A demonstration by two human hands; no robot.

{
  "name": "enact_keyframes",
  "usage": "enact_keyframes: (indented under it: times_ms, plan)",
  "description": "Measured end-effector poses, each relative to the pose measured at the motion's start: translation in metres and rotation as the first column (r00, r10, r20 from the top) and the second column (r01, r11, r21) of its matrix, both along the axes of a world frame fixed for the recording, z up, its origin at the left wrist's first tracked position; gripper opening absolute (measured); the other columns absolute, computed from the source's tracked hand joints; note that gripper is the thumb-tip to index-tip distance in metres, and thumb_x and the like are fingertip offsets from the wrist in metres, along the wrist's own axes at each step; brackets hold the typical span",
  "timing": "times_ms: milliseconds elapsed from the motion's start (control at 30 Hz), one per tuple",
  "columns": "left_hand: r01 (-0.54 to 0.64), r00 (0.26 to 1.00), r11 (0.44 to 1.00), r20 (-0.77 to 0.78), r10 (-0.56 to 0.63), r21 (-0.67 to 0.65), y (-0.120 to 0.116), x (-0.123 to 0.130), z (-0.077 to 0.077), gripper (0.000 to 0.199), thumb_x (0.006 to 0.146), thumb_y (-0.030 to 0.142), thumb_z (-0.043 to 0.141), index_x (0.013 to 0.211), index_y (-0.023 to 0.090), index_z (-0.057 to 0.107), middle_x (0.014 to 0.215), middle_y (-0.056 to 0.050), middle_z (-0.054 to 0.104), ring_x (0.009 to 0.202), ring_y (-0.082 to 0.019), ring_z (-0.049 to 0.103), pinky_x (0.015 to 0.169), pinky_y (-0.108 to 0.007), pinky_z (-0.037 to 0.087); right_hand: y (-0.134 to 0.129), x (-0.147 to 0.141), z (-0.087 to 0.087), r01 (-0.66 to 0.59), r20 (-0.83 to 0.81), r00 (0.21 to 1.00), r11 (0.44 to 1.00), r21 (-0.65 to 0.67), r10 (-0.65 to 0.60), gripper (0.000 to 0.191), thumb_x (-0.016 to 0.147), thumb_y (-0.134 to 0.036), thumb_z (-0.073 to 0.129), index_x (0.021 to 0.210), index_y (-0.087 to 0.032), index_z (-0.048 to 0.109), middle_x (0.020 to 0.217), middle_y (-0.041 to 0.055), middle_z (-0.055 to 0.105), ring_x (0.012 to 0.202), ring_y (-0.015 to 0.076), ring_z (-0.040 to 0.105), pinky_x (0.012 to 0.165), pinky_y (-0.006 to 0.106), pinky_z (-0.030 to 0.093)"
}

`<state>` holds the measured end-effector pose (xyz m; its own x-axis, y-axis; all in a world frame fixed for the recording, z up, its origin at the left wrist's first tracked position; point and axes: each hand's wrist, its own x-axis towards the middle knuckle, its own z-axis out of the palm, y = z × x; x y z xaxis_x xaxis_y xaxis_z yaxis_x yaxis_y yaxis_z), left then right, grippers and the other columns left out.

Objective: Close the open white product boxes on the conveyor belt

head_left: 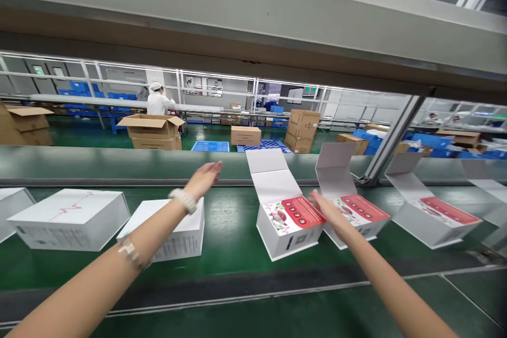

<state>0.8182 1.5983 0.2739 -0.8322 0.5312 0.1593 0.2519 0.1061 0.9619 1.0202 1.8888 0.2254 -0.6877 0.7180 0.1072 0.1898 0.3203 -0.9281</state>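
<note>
My left hand (203, 178) is raised with nothing in it, fingers extended, above a closed white box (180, 240) on the green belt (229, 222). To its right stands a white box with its lid up (291, 222) and a red printed card on top. My right hand (322, 206) is at the right edge of that card, fingers stretched out; whether it touches is unclear. Directly behind it is another lidded-up box (360, 214), partly hidden by my right hand and forearm.
More open-lidded boxes (439, 216) stand at the right, closed white boxes (71, 216) at the left. A slanted metal post (392, 140) rises behind the belt, and a wide beam (253, 10) crosses overhead. Beyond are cartons (156, 129) and a person in white (158, 101).
</note>
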Motion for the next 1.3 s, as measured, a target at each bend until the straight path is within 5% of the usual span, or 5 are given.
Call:
enact_keyframes:
  times_ms: [333,467,633,867,1300]
  plan:
    - [0.353,0.922,0.873,0.030,-0.385,0.336,0.126,-0.003,0.031,0.085,0.075,0.071,0.001,0.125,0.013,0.038,0.091,-0.012,0.061,0.083,-0.024,0.058,0.073,-0.037,0.043,-0.012,0.015,-0.025,-0.355,-0.287,0.927,0.818,-0.453,0.243,0.072,0.078,-0.068,0.013,0.130,-0.021,0.031,0.117,0.0112,0.054,0.105,0.0264,0.052,0.082,0.044,0.043]
    - [0.499,0.720,0.847,-0.456,-0.523,-0.182,0.088,0.052,0.008,0.061,0.080,0.064,0.030,0.105,0.017,0.059,0.105,-0.010,0.059,0.100,-0.026,0.051,0.092,-0.041,0.033,0.000,0.021,-0.032,-0.389,-0.312,0.909,0.830,-0.399,0.276,0.078,0.077,-0.069,0.004,0.133,-0.020,0.027,0.124,0.0117,0.047,0.109,0.0264,0.048,0.084,0.044,0.043]
    - [0.018,0.416,0.826,-0.747,-0.519,-0.563,0.057,0.102,-0.068,0.070,0.072,0.041,0.061,0.132,0.023,0.030,0.140,-0.011,0.022,0.120,-0.034,0.030,0.098,-0.053,0.020,0.018,0.032,-0.031,-0.574,-0.165,0.818,0.802,-0.166,0.551,0.066,0.079,-0.066,0.028,0.135,-0.032,0.018,0.141,0.0014,0.022,0.124,0.0228,0.029,0.097,0.041,0.032]
    - [0.045,0.600,0.866,-0.680,-0.422,-0.497,0.064,0.092,-0.096,0.092,0.069,0.042,0.065,0.137,0.024,0.006,0.143,-0.010,0.008,0.128,-0.028,0.016,0.103,-0.045,0.018,0.036,0.029,-0.044,-0.666,0.109,0.743,0.711,0.228,0.661,0.114,0.052,-0.039,0.078,0.137,-0.028,0.003,0.142,0.0058,0.015,0.126,0.0264,0.023,0.103,0.042,0.023]
    - [0.323,0.943,0.943,0.109,-0.314,-0.075,0.059,0.104,-0.080,0.079,0.077,0.050,0.051,0.138,0.021,0.010,0.129,-0.009,0.042,0.115,-0.024,0.042,0.095,-0.036,0.035,0.018,0.032,-0.024,-0.606,0.208,0.751,0.779,-0.160,0.627,0.053,0.072,-0.060,0.052,0.105,-0.019,0.058,0.109,0.0084,0.059,0.096,0.0229,0.056,0.085,0.035,0.044]
